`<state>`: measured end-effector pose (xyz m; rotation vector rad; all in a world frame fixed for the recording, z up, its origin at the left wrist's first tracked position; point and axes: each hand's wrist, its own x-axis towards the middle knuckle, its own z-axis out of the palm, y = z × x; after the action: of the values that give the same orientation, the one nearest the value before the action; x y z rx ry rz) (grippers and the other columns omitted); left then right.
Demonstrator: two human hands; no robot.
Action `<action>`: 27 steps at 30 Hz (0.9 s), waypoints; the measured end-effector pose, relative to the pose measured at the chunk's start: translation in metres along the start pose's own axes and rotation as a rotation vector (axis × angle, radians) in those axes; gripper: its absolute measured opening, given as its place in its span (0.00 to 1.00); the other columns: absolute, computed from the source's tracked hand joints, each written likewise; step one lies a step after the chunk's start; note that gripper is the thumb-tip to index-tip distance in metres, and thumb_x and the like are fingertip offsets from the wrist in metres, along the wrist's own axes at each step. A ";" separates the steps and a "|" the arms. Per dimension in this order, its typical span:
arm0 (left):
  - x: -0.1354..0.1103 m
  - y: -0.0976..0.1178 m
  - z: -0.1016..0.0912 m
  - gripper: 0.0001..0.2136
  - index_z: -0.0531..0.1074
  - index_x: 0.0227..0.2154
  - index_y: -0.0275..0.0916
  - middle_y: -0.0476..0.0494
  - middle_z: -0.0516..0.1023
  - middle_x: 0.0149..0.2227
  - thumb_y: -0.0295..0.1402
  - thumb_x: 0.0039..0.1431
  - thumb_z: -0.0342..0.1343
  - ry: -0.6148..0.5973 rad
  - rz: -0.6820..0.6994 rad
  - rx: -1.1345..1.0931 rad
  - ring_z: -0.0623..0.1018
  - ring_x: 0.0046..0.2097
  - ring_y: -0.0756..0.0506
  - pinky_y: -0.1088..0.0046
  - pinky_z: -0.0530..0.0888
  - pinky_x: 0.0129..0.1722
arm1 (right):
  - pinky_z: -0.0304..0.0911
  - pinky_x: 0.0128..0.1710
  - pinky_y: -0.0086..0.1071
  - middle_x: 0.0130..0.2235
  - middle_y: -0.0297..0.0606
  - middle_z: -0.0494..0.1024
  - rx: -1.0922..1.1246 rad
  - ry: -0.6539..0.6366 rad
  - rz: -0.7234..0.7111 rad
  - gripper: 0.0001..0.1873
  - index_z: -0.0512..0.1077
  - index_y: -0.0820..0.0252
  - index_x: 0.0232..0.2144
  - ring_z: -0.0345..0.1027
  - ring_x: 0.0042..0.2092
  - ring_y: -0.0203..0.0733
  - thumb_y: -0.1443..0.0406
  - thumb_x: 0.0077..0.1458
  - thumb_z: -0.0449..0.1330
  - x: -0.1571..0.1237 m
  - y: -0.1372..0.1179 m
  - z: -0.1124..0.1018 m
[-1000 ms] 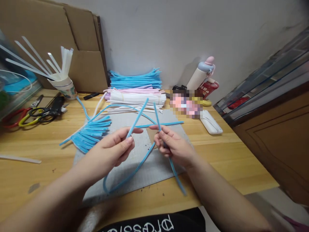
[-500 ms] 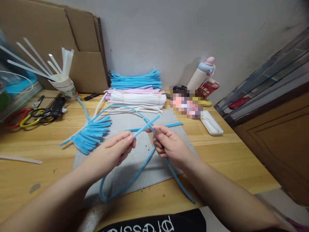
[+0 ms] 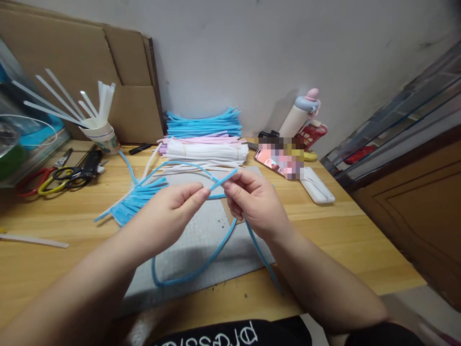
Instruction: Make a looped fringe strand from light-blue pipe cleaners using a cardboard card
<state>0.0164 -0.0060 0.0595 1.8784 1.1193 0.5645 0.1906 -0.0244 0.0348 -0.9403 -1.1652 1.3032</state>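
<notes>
Thumb and fingers of my left hand (image 3: 178, 204) pinch a blue fuzzy stem (image 3: 218, 183), and my right hand (image 3: 257, 199) pinches it too, nearer its tip. Between the 2 hands a short stretch shows, held above the middle of the table (image 3: 345, 240). Below, a long blue strand (image 3: 196, 278) curves toward the table's front edge, and another blue length (image 3: 257, 247) hangs beneath my right hand; I cannot tell how these join. Under them lies a grey mat (image 3: 205, 235). On its left side, partly behind my left arm, rests a fan of blue stems (image 3: 131, 204).

Along the table's back edge lie a blue bundle (image 3: 203, 126) and, in front of it, pink stems (image 3: 219, 140) and a white bundle (image 3: 209, 151). Left of these, also near the back edge, a paper cup (image 3: 104, 138) holds white strips (image 3: 105, 98); scissors (image 3: 38, 181) lie in front of it. By the back right corner I have a bottle (image 3: 295, 117), a red packet (image 3: 312, 135), a partly blurred phone (image 3: 266, 162) and a white oblong device (image 3: 317, 186).
</notes>
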 end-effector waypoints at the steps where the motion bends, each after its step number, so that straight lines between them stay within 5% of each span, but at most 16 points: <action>1: 0.001 0.001 -0.001 0.17 0.60 0.20 0.39 0.54 0.57 0.19 0.43 0.61 0.45 0.020 0.026 0.059 0.59 0.22 0.52 0.77 0.57 0.21 | 0.49 0.15 0.23 0.20 0.26 0.64 0.013 0.021 0.003 0.09 0.68 0.58 0.28 0.54 0.19 0.27 0.59 0.51 0.62 0.000 0.001 -0.001; 11: 0.000 0.001 -0.002 0.15 0.62 0.17 0.39 0.52 0.62 0.17 0.37 0.58 0.46 -0.029 0.021 0.284 0.63 0.22 0.51 0.75 0.58 0.21 | 0.47 0.16 0.23 0.22 0.28 0.68 0.023 0.050 0.011 0.10 0.69 0.59 0.29 0.53 0.19 0.26 0.59 0.51 0.63 0.002 0.009 -0.006; 15: 0.002 -0.004 0.003 0.06 0.67 0.27 0.39 0.51 0.70 0.25 0.33 0.57 0.48 -0.077 -0.004 -0.055 0.69 0.26 0.50 0.75 0.65 0.25 | 0.46 0.17 0.25 0.23 0.29 0.68 -0.006 0.028 -0.008 0.09 0.71 0.59 0.29 0.53 0.20 0.27 0.59 0.52 0.62 -0.001 0.011 -0.002; 18: 0.003 -0.007 0.007 0.04 0.66 0.34 0.42 0.54 0.66 0.24 0.34 0.58 0.49 -0.109 -0.030 -0.316 0.64 0.23 0.53 0.78 0.62 0.22 | 0.48 0.18 0.25 0.23 0.30 0.67 -0.021 0.022 -0.025 0.07 0.71 0.58 0.29 0.55 0.22 0.29 0.60 0.53 0.61 -0.005 0.010 0.001; 23: 0.003 -0.006 0.005 0.13 0.69 0.26 0.40 0.52 0.63 0.22 0.41 0.61 0.47 0.066 0.102 -0.110 0.62 0.24 0.52 0.77 0.58 0.21 | 0.50 0.18 0.25 0.24 0.29 0.67 0.010 0.019 0.000 0.07 0.70 0.58 0.31 0.54 0.21 0.28 0.61 0.52 0.62 -0.009 0.005 0.005; 27: 0.000 -0.008 0.003 0.15 0.71 0.29 0.41 0.52 0.64 0.22 0.43 0.64 0.44 0.053 0.104 -0.037 0.61 0.24 0.51 0.76 0.58 0.21 | 0.49 0.16 0.25 0.24 0.28 0.67 0.058 0.020 0.025 0.07 0.69 0.58 0.31 0.52 0.19 0.27 0.62 0.51 0.63 -0.009 0.002 0.006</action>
<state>0.0144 -0.0058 0.0514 1.9073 1.0432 0.6928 0.1854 -0.0343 0.0333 -0.9262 -1.0971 1.3380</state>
